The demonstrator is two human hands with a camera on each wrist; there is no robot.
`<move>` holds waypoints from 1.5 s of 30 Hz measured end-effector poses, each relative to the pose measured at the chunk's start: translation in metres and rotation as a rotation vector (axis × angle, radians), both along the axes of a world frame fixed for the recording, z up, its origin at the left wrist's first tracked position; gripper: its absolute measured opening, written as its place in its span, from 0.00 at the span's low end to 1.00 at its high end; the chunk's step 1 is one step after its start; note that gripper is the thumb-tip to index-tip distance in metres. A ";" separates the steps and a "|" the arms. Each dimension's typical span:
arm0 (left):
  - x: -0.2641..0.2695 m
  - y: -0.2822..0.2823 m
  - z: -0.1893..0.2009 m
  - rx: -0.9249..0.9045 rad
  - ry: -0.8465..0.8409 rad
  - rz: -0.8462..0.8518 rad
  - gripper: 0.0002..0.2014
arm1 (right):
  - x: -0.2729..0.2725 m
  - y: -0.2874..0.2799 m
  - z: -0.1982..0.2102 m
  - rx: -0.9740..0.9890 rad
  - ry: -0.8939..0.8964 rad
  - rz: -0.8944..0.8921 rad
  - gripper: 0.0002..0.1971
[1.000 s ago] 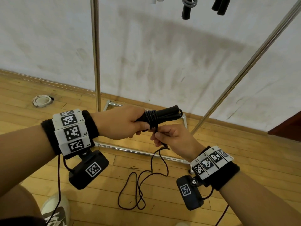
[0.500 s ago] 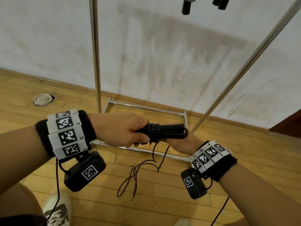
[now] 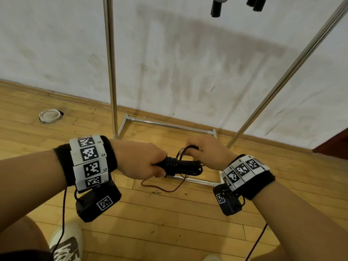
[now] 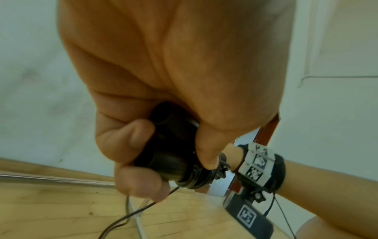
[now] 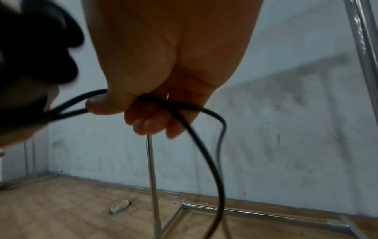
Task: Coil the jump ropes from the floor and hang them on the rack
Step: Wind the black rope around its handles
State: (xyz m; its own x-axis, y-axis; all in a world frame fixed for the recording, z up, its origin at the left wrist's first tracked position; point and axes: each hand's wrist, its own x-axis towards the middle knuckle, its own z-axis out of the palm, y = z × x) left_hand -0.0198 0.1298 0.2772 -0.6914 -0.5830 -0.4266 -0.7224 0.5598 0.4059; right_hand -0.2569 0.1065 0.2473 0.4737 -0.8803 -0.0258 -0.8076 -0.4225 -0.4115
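Note:
My left hand (image 3: 143,161) grips the two black jump rope handles (image 3: 185,165) held side by side and level, with several turns of thin black cord (image 3: 171,163) wound round them. The left wrist view shows the handle ends (image 4: 169,145) inside the curled fingers (image 4: 141,182). My right hand (image 3: 205,153) is just beyond the handles' right end and pinches the loose cord (image 5: 196,139) between thumb and fingers. The rest of the cord (image 3: 165,188) trails in a short slack loop to the floor. The metal rack (image 3: 111,72) stands right in front of me.
Other black rope handles (image 3: 216,8) hang from the rack's top at the frame's upper edge. The rack's base frame (image 3: 169,125) lies on the wooden floor against a white wall. A white coiled ring (image 3: 49,115) sits on the floor at left. My shoe (image 3: 66,243) is at bottom left.
My right hand has swung from below the handles round to above and beyond them, carrying the cord. The slack loop on the floor has grown much shorter. The left hand stays gripping the handles.

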 end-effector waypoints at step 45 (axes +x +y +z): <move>0.001 -0.026 -0.001 -0.387 0.184 0.364 0.12 | 0.047 0.027 0.018 -0.029 -0.318 -0.220 0.14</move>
